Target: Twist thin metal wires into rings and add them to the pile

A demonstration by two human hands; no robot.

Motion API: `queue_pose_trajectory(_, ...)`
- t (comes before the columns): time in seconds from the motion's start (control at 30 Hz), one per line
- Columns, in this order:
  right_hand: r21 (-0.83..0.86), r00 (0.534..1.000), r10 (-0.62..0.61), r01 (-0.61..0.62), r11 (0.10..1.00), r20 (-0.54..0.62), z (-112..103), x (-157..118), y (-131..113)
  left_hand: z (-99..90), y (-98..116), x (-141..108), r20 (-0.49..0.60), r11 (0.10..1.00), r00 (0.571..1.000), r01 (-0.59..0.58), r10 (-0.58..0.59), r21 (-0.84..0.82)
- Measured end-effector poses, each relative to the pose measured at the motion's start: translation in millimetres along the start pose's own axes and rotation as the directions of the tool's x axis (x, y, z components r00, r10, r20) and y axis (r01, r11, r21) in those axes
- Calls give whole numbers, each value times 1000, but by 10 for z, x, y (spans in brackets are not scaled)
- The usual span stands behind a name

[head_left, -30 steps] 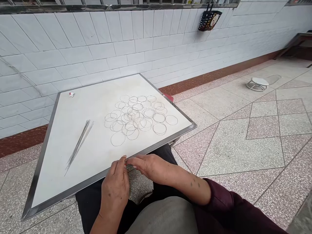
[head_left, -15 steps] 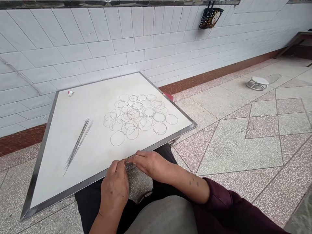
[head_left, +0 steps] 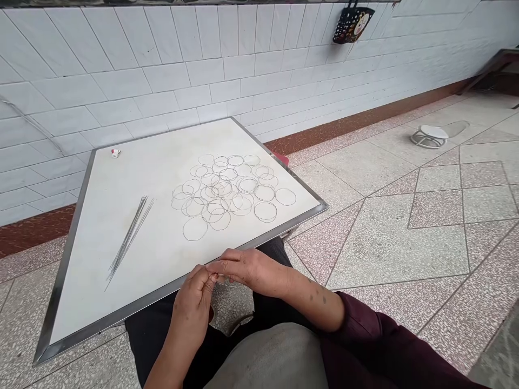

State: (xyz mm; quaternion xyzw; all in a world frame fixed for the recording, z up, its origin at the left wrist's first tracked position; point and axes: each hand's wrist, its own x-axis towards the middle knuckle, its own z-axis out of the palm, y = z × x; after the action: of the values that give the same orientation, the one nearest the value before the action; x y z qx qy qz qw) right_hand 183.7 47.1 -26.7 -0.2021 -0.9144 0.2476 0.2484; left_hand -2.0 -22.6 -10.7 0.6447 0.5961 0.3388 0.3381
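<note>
At the near edge of the white table (head_left: 162,146), my left hand (head_left: 192,302) and my right hand (head_left: 253,270) meet, fingertips pinched together. A thin wire (head_left: 227,284) shows just below the fingers of my right hand, curving between the two hands; most of it is hidden by the fingers. Beyond my hands, many thin wire rings (head_left: 195,228) lie overlapping on the tabletop. To the left lies a bundle of straight wires (head_left: 128,237), slanting away from me.
A small white and red object (head_left: 115,153) sits at the table's far left corner. The table has a metal edge (head_left: 117,319). A white-tiled wall stands behind it, with a dotted bag (head_left: 352,26) hanging there. A low stool (head_left: 430,135) is on the floor to the right.
My fingers have drawn closer together, and my right fingertips now overlap my left ones. A curved bit of wire shows below them. The rings and straight wires lie as before.
</note>
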Motion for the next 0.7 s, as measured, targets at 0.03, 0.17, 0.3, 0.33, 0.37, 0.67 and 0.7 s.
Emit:
queue_pose_trajectory(0.03,-23,1000,4,-4,1000,3,-6,-2,1,-14,14,7,24,998,999,33,-31,-62)
queue_pose_trajectory(0.17,-74,1000,-3,2,997,-21,-5,-10,10,-39,65,13,97,948,989,138,-115,-286)
queue_pose_trajectory(0.3,-89,998,-32,28,996,-46,5,-15,6,-13,70,-13,154,809,970,240,-186,-537)
queue_pose_trajectory(0.33,-94,998,-37,33,995,-49,4,-15,1,-4,65,-21,178,766,965,261,-192,-588)
queue_pose_trajectory(0.37,-100,998,-44,38,994,-54,2,-14,-4,3,61,-28,203,726,960,278,-192,-629)
queue_pose_trajectory(0.67,-135,993,-98,88,987,-64,-36,-1,-40,-5,96,-25,320,512,913,407,-253,-756)
queue_pose_trajectory(0.7,-137,993,-103,93,986,-65,-38,-2,-40,-7,97,-24,325,500,912,410,-252,-763)
